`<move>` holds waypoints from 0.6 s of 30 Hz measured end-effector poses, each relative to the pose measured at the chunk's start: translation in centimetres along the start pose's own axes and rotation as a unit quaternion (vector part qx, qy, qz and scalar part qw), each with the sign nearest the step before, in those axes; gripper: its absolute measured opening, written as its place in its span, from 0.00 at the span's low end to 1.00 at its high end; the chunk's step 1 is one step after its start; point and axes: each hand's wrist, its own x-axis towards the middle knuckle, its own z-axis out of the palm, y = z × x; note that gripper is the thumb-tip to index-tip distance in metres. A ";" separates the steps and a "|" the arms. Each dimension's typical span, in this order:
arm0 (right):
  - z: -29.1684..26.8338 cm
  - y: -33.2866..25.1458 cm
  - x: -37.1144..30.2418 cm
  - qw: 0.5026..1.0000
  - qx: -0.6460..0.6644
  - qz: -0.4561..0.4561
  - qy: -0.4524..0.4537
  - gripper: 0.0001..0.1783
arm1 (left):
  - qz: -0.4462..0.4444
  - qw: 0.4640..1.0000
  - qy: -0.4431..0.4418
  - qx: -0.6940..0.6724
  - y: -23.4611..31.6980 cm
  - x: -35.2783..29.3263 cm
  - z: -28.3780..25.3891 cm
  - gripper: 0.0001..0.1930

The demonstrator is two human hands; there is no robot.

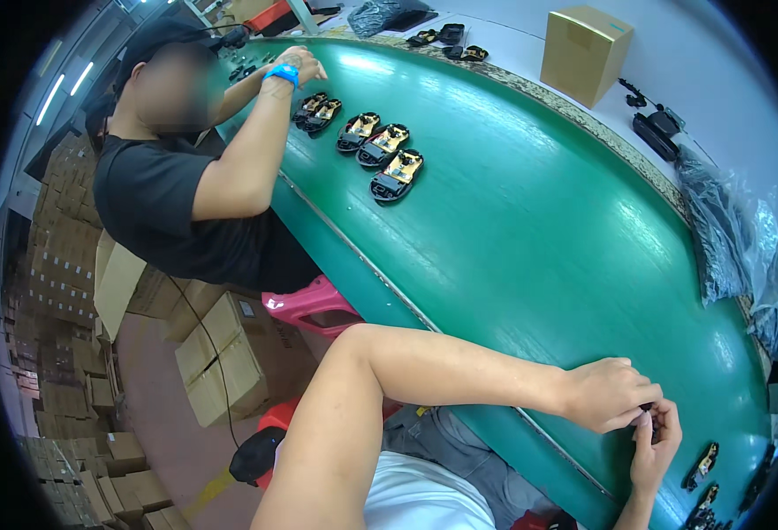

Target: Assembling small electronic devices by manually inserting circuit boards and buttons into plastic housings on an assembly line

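Note:
My left hand (611, 394) reaches across from the left with its fingers bent and pinched together. Close against it, my right hand (659, 443) is closed too, thumb and fingertips meeting those of the left. Between the fingertips shows a small dark part (646, 408), mostly hidden by the fingers, so its kind cannot be made out. Both hands are just over the green work surface (530, 265). Right of my right hand lie a small black-and-tan assembly (702, 465) and another dark assembly (703, 508).
Several open black shells with tan circuit boards (396, 175) lie farther up the surface. A co-worker in black (172, 177) works at the left. Plastic bags (716, 230) and a cardboard box (586, 55) stand along the far edge; cartons (230, 353) and a pink stool (314, 305) are left below.

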 end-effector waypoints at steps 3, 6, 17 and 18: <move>0.1 -0.2 0.1 1.000 0.003 -0.003 -0.001 0.08 | 0.033 0.999 0.034 0.022 0.0 0.2 0.0 0.12; 0.2 -0.1 0.0 1.000 -0.008 -0.018 -0.002 0.09 | 0.033 0.998 0.035 0.026 0.0 0.0 0.1 0.12; 0.2 0.1 0.0 1.000 -0.012 -0.021 0.007 0.08 | 0.020 0.999 0.032 0.011 0.0 -0.5 0.4 0.13; 0.2 0.2 -0.1 1.000 -0.012 -0.020 0.009 0.08 | 0.023 0.999 0.029 0.020 0.1 -0.3 0.3 0.13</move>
